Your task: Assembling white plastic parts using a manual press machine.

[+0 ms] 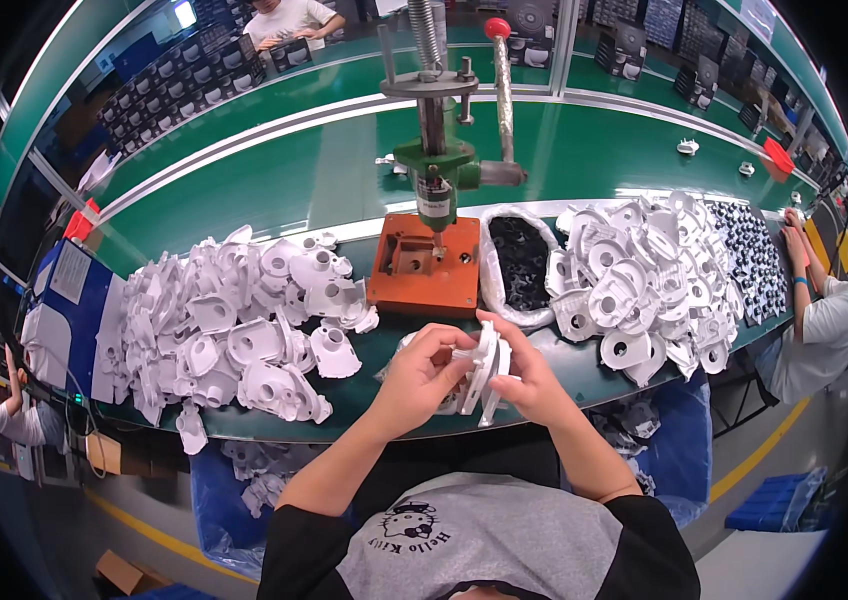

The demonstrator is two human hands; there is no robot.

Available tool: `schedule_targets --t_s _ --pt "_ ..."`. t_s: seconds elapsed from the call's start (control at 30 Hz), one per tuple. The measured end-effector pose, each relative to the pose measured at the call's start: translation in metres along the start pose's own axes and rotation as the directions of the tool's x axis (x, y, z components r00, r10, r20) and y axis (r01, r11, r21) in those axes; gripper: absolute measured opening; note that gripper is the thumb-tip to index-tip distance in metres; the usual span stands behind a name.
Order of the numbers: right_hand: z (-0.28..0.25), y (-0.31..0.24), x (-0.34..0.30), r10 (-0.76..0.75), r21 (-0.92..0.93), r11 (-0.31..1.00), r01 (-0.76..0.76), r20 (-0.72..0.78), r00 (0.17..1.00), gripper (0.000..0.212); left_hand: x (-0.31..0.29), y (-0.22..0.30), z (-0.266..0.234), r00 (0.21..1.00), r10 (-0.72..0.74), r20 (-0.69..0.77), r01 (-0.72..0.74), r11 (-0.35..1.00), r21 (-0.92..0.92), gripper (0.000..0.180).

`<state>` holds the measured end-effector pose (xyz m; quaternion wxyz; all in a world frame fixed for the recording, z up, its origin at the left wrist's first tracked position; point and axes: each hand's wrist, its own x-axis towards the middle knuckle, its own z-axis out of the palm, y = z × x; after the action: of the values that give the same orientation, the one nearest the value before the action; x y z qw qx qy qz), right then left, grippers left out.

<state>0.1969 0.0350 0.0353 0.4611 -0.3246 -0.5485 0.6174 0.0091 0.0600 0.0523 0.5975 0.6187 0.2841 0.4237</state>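
Note:
Close to the bench's near edge, my left hand (424, 378) and my right hand (532, 378) both have their fingers closed on a white moulded plastic part (490, 362). It is held on edge between them; whether it is one piece or two pressed together I cannot tell. Just beyond my hands stands an orange press fixture block (422, 295) with a recess in its top. The green hand press (436, 170) comes down over it. Beside the block, a white-lined container (519, 262) holds small black parts.
White plastic housings are heaped at the left (229, 330) and right (644, 275). A red-knobbed lever (500, 80) rises from the press. Blue lined bins (669, 455) sit below the bench. Black parts lie in a tray (752, 262) near a co-worker's hand (794, 235). Other people work around.

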Motion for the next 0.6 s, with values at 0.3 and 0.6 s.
schedule_targets --t_s 0.3,0.6 --pt "-0.001 0.013 0.002 -0.050 0.036 0.998 0.050 -0.010 0.999 0.066 -0.005 -0.009 0.005 0.998 0.053 -0.021 -0.052 0.998 0.042 0.018" --pt "0.000 0.014 -0.001 0.140 0.059 0.989 -0.137 -0.048 0.989 0.056 -0.002 -0.020 0.002 0.999 0.050 -0.017 -0.042 0.950 0.310 0.016"
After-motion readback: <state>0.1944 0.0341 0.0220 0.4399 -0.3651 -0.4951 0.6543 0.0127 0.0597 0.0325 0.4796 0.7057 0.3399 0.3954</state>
